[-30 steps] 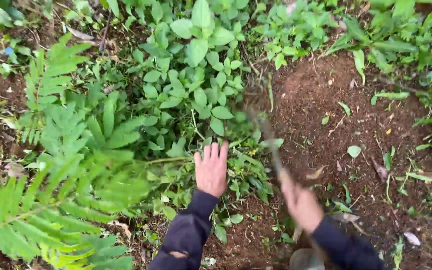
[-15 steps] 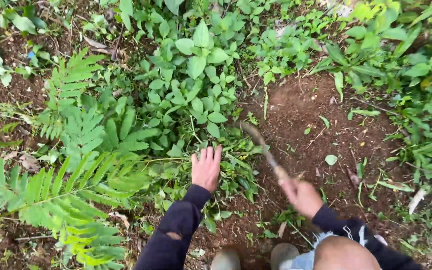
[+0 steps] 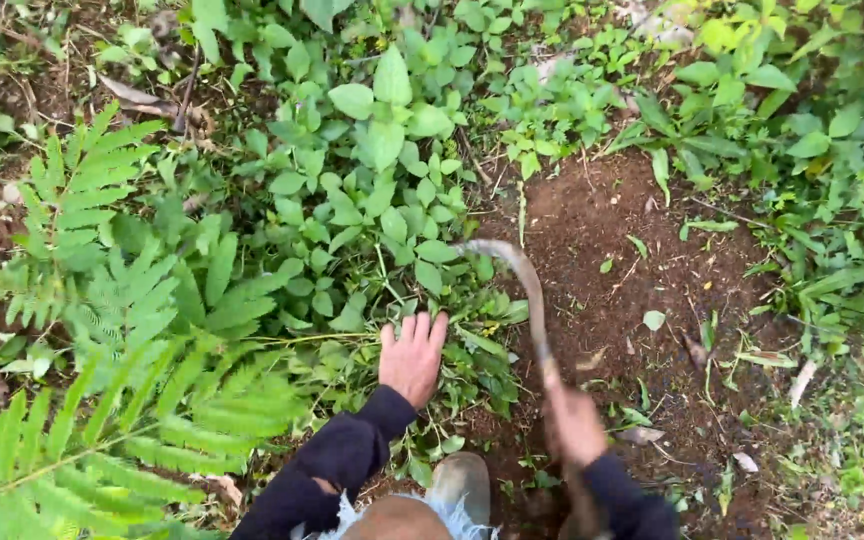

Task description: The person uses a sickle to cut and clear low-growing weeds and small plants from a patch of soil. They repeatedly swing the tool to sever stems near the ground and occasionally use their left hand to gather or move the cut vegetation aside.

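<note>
While left hand point(image 3: 411, 358) fingers lie spread flat on weeds point(image 3: 452, 350) | right hand point(image 3: 574, 425) fingers wrap sickle point(image 3: 522, 285)

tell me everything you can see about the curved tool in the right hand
The sickle has a thin, dull grey blade that looks like worn metal. It rises from the right hand, which grips its lower end, and hooks left at the top, its tip among the green leaves. Its shaft crosses the bare brown soil. It is motion-blurred, so the handle and edge cannot be made out.
</note>
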